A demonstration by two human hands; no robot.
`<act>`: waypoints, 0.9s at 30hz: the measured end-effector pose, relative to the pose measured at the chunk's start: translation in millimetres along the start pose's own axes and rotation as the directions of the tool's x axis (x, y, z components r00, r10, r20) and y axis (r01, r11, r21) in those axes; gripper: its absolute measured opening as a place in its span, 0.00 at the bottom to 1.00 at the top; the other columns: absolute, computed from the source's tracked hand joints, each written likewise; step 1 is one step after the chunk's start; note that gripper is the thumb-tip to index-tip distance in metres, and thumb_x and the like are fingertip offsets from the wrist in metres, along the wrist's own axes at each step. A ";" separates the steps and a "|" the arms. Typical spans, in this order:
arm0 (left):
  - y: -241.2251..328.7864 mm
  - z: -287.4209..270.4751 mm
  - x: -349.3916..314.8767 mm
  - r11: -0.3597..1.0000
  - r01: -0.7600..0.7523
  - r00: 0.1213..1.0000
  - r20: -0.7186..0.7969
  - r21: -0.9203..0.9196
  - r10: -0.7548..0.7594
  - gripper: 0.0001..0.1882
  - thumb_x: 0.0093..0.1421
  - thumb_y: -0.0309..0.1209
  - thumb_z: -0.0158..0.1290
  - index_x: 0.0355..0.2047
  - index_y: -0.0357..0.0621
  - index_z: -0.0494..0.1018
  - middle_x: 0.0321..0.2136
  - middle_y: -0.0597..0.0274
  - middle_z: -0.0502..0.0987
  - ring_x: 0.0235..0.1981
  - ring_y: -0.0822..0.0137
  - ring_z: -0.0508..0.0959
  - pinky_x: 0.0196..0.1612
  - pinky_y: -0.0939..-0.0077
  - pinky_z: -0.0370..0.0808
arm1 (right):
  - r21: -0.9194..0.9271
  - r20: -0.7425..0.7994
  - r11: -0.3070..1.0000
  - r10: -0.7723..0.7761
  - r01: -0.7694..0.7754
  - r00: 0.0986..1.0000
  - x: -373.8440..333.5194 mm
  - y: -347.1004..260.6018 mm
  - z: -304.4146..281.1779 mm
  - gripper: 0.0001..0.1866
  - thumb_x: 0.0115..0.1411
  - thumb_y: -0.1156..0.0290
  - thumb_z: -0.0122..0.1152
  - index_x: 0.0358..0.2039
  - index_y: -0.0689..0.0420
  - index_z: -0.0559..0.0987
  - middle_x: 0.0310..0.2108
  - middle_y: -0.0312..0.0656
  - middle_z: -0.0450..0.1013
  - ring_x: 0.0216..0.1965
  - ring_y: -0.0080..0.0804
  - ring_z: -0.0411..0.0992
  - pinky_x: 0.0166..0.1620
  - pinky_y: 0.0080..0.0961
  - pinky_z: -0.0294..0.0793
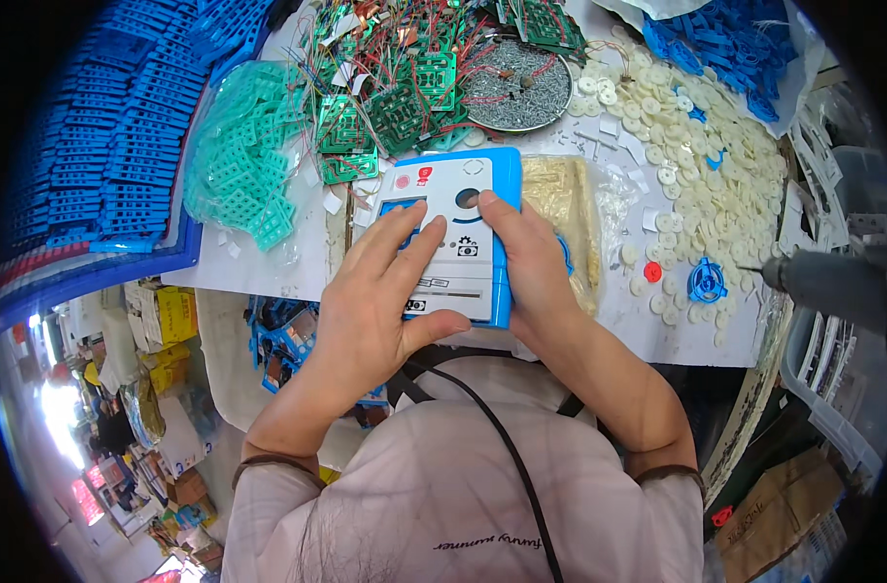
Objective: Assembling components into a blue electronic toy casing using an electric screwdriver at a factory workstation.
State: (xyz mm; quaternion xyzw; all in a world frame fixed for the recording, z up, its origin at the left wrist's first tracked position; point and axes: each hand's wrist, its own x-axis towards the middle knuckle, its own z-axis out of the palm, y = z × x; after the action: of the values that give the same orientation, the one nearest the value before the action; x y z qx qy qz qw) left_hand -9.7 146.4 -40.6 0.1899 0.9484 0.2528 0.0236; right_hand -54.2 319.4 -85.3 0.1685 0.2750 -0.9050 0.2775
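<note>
A white-faced plastic casing with blue sides [453, 290], printed with small symbols, lies at the table's near edge in front of my body. It has a rectangular window on the left and a round hole at upper right. My left hand [366, 291] rests over its face, fingers stretched out near the window, thumb along the bottom. My right hand [533, 262] grips the right side, its thumb by the round hole and its other fingers mostly hidden. Just right of the casing is a yellowish block in clear wrap [563, 189], with part of a blue ring against my right hand.
Green circuit boards with wires [400, 117] and a round dish of screws [516, 92] lie beyond. Teal plastic pieces [239, 160] and stacked blue strips [123, 126] fill the left. White discs [696, 180], a blue round part [706, 281] and a grey power screwdriver [832, 284] are right.
</note>
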 end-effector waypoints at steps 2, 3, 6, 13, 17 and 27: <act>0.3 -9.4 3.0 1.000 -0.017 0.999 0.041 0.006 0.016 0.44 0.51 0.55 0.65 0.61 0.39 0.69 0.61 0.42 0.68 0.61 0.42 0.69 0.62 0.46 0.66 | 0.004 0.002 1.000 0.014 -0.014 1.000 1.1 2.8 -1.5 0.16 0.71 0.66 0.51 0.54 0.61 0.70 0.46 0.47 0.77 0.42 0.37 0.81 0.44 0.36 0.85; 4.1 -12.7 3.5 0.997 -0.022 0.998 0.060 0.080 0.017 0.43 0.51 0.53 0.64 0.61 0.39 0.69 0.62 0.43 0.68 0.61 0.43 0.70 0.62 0.44 0.65 | -0.002 0.005 1.000 0.005 -0.005 1.000 1.6 4.4 -1.4 0.16 0.71 0.66 0.50 0.53 0.61 0.71 0.46 0.47 0.77 0.43 0.37 0.81 0.44 0.36 0.85; 15.3 -22.7 4.4 0.966 -0.057 0.992 0.122 0.252 0.027 0.42 0.49 0.50 0.64 0.61 0.40 0.70 0.62 0.46 0.69 0.61 0.47 0.71 0.63 0.38 0.62 | -0.023 0.018 1.000 -0.004 0.005 1.000 1.2 7.0 0.5 0.16 0.70 0.66 0.49 0.53 0.60 0.73 0.46 0.48 0.77 0.43 0.38 0.81 0.46 0.36 0.84; 25.5 -43.8 12.2 0.927 -0.221 0.960 0.234 0.303 0.152 0.37 0.49 0.46 0.66 0.55 0.35 0.73 0.55 0.48 0.75 0.47 0.50 0.80 0.50 0.52 0.76 | -0.014 0.049 1.000 0.021 -0.021 0.999 -10.3 6.3 4.9 0.17 0.71 0.67 0.49 0.55 0.63 0.71 0.48 0.49 0.76 0.45 0.38 0.80 0.46 0.37 0.84; 45.2 -53.4 19.8 0.868 -0.310 0.916 0.367 0.389 0.162 0.32 0.50 0.43 0.66 0.50 0.33 0.75 0.51 0.48 0.78 0.38 0.55 0.83 0.35 0.67 0.81 | 0.005 0.105 1.000 -0.012 0.012 0.994 -13.9 3.4 6.7 0.17 0.71 0.67 0.50 0.55 0.64 0.71 0.48 0.50 0.76 0.45 0.39 0.80 0.46 0.37 0.84; 60.4 -45.4 -11.0 0.916 -0.316 0.940 0.211 0.248 0.268 0.35 0.50 0.45 0.66 0.53 0.35 0.73 0.54 0.46 0.74 0.41 0.52 0.79 0.40 0.62 0.78 | -0.030 0.113 0.999 -0.033 0.037 0.993 -48.4 0.6 4.8 0.17 0.72 0.65 0.50 0.53 0.63 0.73 0.46 0.49 0.77 0.42 0.36 0.80 0.44 0.34 0.83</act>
State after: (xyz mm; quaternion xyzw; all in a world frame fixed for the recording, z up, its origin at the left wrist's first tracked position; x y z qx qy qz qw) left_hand 15.1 169.3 27.9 0.3523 0.9296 0.1006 0.0405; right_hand -16.4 335.9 -59.6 0.1079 0.2763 -0.9132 0.2794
